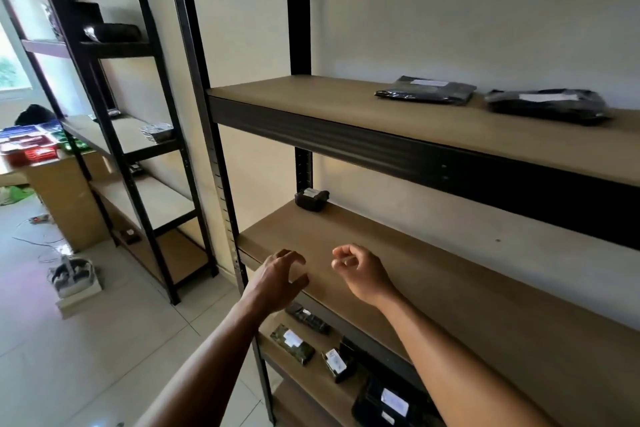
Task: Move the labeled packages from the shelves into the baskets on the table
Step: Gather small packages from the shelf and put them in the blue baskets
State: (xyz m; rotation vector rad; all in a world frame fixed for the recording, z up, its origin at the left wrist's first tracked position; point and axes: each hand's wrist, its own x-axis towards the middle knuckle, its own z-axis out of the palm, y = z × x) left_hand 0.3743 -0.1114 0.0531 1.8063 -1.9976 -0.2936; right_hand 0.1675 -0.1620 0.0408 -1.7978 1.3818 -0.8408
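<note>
Fingers of the left hand (277,274) are spread and bent; those of the right hand (362,274) are curled, nothing held. Beyond them, a package (311,198) is set at the back of the shelf (450,305), well apart.

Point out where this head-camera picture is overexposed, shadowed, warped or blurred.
Head view: the window at far left is blown out, with glare on the floor tiles near it; the coloured baskets at left are smeared by blur; the black shelf uprights lean and bow from wide-angle distortion; the lowest packages sit in dim shadow.
</note>
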